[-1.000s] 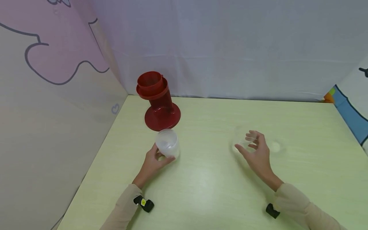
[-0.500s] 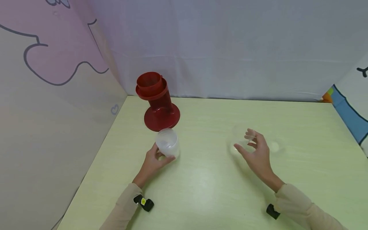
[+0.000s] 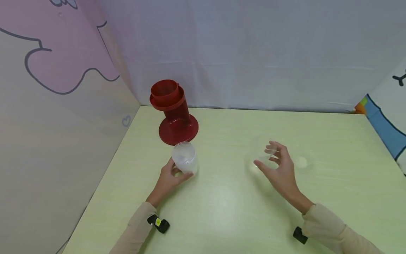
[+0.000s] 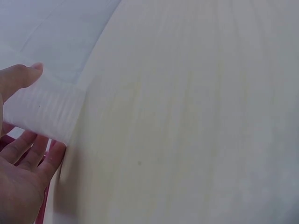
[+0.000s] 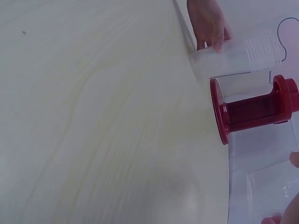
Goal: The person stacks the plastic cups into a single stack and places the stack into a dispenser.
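Note:
In the head view, my left hand (image 3: 168,181) grips the lower part of a stack of clear plastic cups (image 3: 185,157), standing on the table in front of a red stand (image 3: 179,128). Ridges of nested rims show on the stack (image 5: 238,56) in the right wrist view. At the right, my right hand (image 3: 280,173) holds one clear plastic cup (image 3: 260,152) between thumb and fingers. This cup (image 5: 268,186) is so transparent that its outline is faint. The red stand has a round base and a cup-shaped top, and no hand touches it.
The pale table (image 3: 222,204) meets a hanging light cloth (image 3: 253,53) along its back edge. A printed cloth wall (image 3: 63,141) borders the left side. A small pale light spot (image 3: 302,162) lies on the table right of my right hand.
My right hand has shifted slightly to the left with the clear plastic cup. The left hand and its stack of cups have stayed in place.

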A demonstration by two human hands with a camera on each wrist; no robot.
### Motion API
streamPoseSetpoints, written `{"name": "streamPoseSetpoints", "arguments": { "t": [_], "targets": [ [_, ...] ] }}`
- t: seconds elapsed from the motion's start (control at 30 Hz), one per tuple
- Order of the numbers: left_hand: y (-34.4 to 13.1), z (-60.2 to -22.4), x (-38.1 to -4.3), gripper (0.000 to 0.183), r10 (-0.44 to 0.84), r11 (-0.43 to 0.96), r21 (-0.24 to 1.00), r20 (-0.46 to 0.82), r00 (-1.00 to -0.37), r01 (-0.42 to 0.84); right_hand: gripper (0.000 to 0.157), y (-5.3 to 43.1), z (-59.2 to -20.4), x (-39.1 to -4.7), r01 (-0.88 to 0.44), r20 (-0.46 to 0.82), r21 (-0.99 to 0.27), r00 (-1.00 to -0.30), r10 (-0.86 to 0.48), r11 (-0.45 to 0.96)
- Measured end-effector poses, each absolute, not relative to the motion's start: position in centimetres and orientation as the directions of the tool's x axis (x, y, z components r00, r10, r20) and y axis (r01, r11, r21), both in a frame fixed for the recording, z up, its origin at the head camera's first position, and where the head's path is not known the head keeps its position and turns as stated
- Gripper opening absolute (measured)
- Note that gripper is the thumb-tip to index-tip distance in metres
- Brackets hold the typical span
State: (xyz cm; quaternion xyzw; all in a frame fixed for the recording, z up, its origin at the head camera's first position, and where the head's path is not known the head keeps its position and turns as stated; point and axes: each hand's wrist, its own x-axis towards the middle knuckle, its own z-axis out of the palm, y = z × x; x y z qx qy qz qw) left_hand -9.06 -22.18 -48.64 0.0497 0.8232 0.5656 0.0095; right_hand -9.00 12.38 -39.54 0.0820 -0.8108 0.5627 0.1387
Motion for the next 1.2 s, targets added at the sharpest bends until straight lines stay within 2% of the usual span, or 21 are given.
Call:
{"name": "streamPoseSetpoints", "arguments": {
  "t": [0.23,0.53,0.83,1.2],
  "targets": [
    [-22.0,-48.6,-8.9,0.078,0.093,0.364,0.924,0.084,-0.992,0.113,0.065,11.8,-38.9,-8.7,-0.305,0.324,-0.889,-0.946,-0.002,0.341],
    [-21.9,-48.3,-8.9,0.079,0.089,0.357,0.931,0.044,-0.995,0.073,0.067,11.2,-38.6,-8.3,-0.319,0.327,-0.888,-0.945,-0.032,0.33],
    [-21.1,-45.2,-7.9,0.075,0.117,0.35,0.933,0.05,-0.992,0.088,0.068,10.8,-38.3,-8.1,-0.328,0.329,-0.894,-0.943,-0.05,0.306],
    [-21.0,-44.7,-7.8,0.076,0.107,0.353,0.934,0.026,-0.994,0.063,0.065,10.2,-37.7,-7.7,-0.327,0.316,-0.902,-0.945,-0.086,0.283]
  ]
}}
